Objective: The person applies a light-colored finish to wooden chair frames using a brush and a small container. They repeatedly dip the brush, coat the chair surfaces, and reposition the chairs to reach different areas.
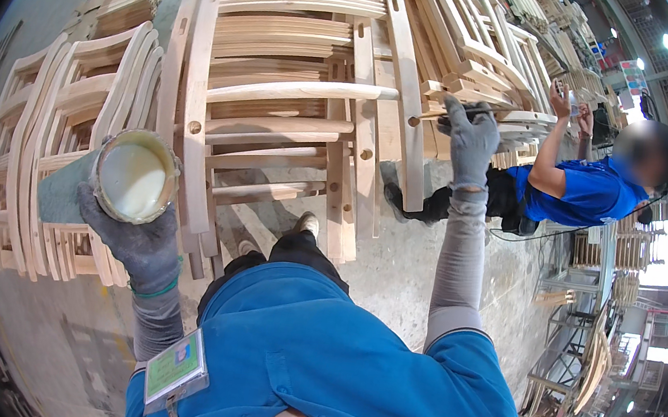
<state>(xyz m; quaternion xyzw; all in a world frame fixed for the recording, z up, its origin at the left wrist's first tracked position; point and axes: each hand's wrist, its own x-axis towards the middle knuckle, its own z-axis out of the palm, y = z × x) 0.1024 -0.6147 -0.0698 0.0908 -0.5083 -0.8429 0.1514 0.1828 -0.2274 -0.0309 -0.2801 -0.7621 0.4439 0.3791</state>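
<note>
My left hand (pixel 133 246), in a grey glove, is wrapped round a round pot (pixel 162 212) whose rim is crusted. Creamy white liquid (pixel 136 180), which looks like glue, partly fills it. Farther off to the right, my gloved right hand (pixel 472 142) has its fingers bent round a thin stick (pixel 431 118), partly hidden by the glove. The stick's tip is at or close to a small hole in a long pale wooden rail (pixel 407 76). Curved wooden slats (pixel 298 92) run from that side across to another upright rail (pixel 197 83), which has a round hole.
Stacked wooden chair frames (pixel 70 118) stand at the left, beside a grey-green flat surface (pixel 61 188) behind the pot. More wooden parts (pixel 462 49) are piled at the upper right. A person in a blue shirt (pixel 590 190) stands close by on the right, both hands raised.
</note>
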